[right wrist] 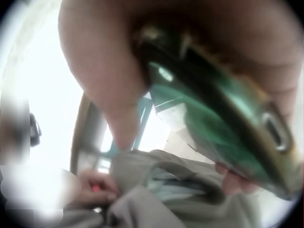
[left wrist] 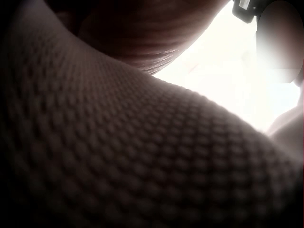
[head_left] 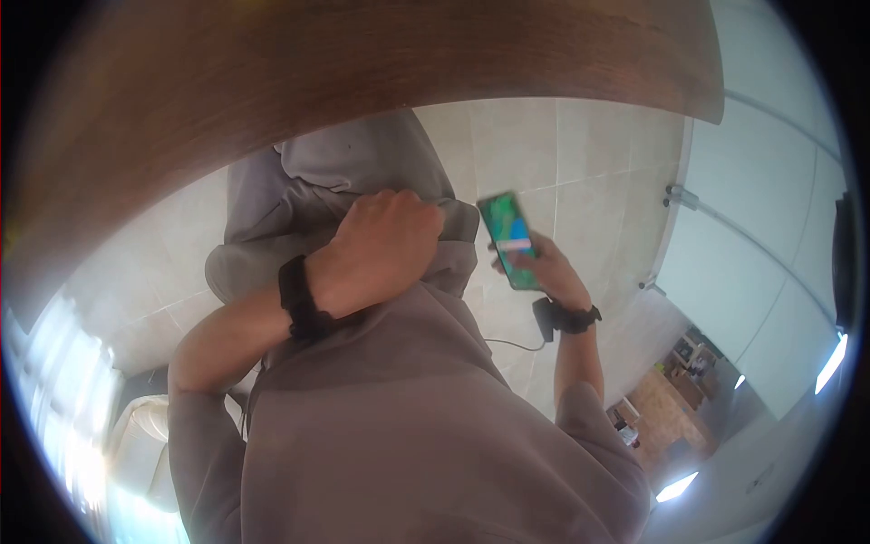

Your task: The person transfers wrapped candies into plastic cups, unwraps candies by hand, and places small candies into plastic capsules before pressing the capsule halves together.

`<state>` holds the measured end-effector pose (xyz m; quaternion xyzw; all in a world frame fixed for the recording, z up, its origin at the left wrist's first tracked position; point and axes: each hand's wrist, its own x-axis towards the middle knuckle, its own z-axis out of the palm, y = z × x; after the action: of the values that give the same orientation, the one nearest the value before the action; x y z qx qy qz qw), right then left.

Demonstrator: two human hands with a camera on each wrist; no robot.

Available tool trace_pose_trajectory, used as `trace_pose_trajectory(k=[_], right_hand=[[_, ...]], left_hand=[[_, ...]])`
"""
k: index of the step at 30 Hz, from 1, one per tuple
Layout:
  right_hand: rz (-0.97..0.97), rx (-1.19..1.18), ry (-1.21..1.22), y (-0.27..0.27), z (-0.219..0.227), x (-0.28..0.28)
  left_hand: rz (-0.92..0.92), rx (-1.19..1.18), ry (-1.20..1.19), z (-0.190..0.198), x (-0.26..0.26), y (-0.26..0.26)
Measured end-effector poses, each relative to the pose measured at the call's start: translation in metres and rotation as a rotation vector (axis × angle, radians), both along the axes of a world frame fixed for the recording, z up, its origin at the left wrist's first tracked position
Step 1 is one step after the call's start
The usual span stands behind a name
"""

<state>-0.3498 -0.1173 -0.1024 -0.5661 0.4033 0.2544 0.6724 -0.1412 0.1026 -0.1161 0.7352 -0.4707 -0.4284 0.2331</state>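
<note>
My right hand [head_left: 551, 272] grips a smartphone [head_left: 501, 220] out to the right of my lap, its lit screen showing green with a blue patch and a pale strip. The thumb lies over the lower part of the screen. Seen close in the right wrist view, the phone [right wrist: 204, 123] sits between thumb [right wrist: 102, 80] and fingers. Over my lap, the left hand [head_left: 385, 240] is curled with its back to the head camera. A small red thing [right wrist: 97, 189] shows between its fingers in the right wrist view. Grey-brown knit cloth [left wrist: 142, 142] fills most of the left wrist view.
A dark brown wooden table edge [head_left: 453, 63] curves across the top, above my knees. Pale tiles [head_left: 598, 199] cover the floor. White glossy panels [head_left: 743, 245] with metal fittings stand at right. A thin cable [head_left: 515, 345] runs from the right wrist camera. A pale padded seat [head_left: 145, 444] is at lower left.
</note>
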Motion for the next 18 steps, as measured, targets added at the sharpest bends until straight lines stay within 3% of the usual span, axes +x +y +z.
trace_pose_trajectory(k=[1, 2, 3, 5, 7, 9, 10, 11, 13, 14, 15, 18], right_hand=[[0.293, -0.119, 0.124, 0.001, 0.002, -0.005], [0.348, -0.117, 0.263, 0.004, 0.005, -0.01], [0.351, -0.113, 0.26, 0.013, 0.003, -0.016], [0.556, -0.322, -0.012, 0.031, -0.007, -0.025], [0.5, -0.368, -0.148, 0.049, -0.019, -0.01], [0.223, -0.445, -0.201, 0.066, -0.038, 0.009], [0.231, -0.565, -0.303, 0.072, -0.036, 0.025], [0.237, -0.538, -0.325, 0.074, -0.041, 0.027], [0.444, -0.555, -0.237, 0.063, -0.048, 0.028], [0.666, -0.51, -0.216, 0.055, -0.048, 0.031], [0.673, -0.497, -0.238, 0.053, -0.047, 0.035], [0.303, -0.257, -0.264, 0.049, -0.039, 0.051]], left_hand=[[0.028, 0.007, 0.029, 0.002, 0.0, -0.001], [0.06, 0.014, 0.055, 0.004, 0.0, -0.003], [0.063, 0.019, 0.053, 0.007, 0.0, -0.002], [0.18, -0.054, 0.055, 0.015, 0.0, -0.001], [0.175, -0.064, 0.015, 0.007, -0.005, -0.004], [0.178, -0.058, -0.036, 0.005, -0.006, -0.006], [0.177, -0.092, -0.036, 0.008, -0.004, -0.011], [0.174, -0.123, -0.034, 0.01, -0.003, -0.012], [0.168, -0.12, -0.04, 0.006, -0.004, -0.013], [0.153, -0.136, -0.019, 0.003, -0.003, -0.014], [0.165, -0.12, -0.035, 0.005, -0.001, -0.014], [0.087, -0.182, 0.029, 0.005, 0.003, -0.016]])
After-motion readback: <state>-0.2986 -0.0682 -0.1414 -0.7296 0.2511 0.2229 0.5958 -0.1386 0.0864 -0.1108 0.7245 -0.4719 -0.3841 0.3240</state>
